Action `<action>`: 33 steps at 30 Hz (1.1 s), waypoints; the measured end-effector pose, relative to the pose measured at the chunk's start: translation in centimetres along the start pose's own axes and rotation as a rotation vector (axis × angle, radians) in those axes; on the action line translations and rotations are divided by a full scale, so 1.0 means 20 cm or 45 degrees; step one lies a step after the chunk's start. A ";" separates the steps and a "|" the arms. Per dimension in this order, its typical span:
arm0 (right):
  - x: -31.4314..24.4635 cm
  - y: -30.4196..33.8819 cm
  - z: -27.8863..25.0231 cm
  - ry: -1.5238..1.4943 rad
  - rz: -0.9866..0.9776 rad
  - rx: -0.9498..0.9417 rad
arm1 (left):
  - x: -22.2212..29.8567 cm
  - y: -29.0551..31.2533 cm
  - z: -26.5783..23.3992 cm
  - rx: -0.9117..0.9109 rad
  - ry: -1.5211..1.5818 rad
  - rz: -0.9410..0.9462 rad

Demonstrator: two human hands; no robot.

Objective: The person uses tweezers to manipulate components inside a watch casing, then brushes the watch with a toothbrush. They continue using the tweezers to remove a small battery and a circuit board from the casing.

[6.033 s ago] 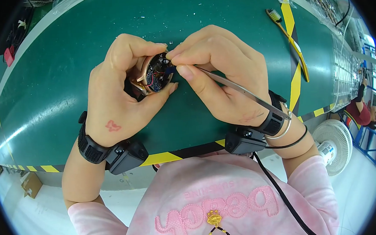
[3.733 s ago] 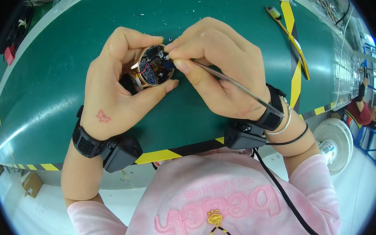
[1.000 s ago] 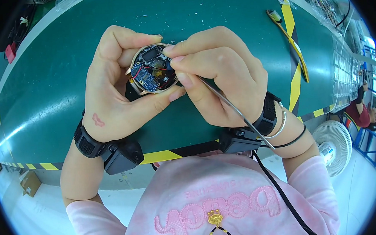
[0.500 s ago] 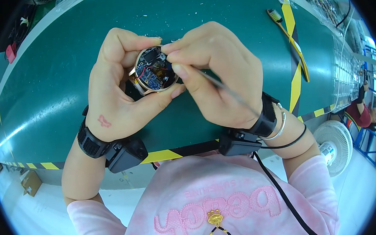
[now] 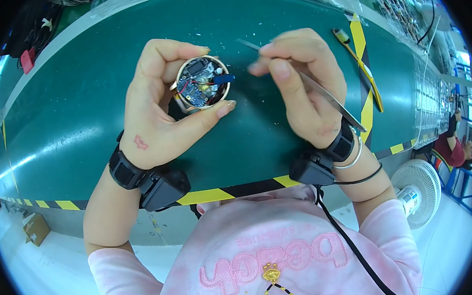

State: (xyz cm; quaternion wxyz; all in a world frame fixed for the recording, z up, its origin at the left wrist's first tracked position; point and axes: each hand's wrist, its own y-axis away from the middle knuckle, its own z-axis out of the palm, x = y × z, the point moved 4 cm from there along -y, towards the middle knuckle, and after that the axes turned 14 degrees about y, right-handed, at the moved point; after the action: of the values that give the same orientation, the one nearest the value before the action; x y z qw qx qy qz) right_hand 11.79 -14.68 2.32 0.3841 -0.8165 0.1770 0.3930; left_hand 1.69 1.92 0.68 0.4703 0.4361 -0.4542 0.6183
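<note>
Our right grip (image 5: 306, 105), pinching the slim metal tool (image 5: 327, 95), has backed off the open watch (image 5: 202, 82) clasped in our left grip (image 5: 149, 105) over the desk (image 5: 82, 111), leaving its blue piece (image 5: 223, 79) untouched.

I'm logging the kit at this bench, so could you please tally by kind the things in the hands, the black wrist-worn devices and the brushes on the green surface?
Open round case with electronics, in the left hand: 1
Thin metal tool, in the right hand: 1
Black wrist-worn devices: 2
Toothbrush: 1
Total: 5
</note>
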 end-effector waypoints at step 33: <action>-0.07 0.21 -0.44 0.765 0.271 -0.069 | 0.01 -0.03 0.01 -0.016 -0.128 0.013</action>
State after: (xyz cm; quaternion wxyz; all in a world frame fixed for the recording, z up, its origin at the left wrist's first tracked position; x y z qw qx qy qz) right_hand 12.99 -24.22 4.81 0.2494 -0.8828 0.3566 0.1768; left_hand 2.28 1.92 1.08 0.4466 0.4612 -0.4835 0.5951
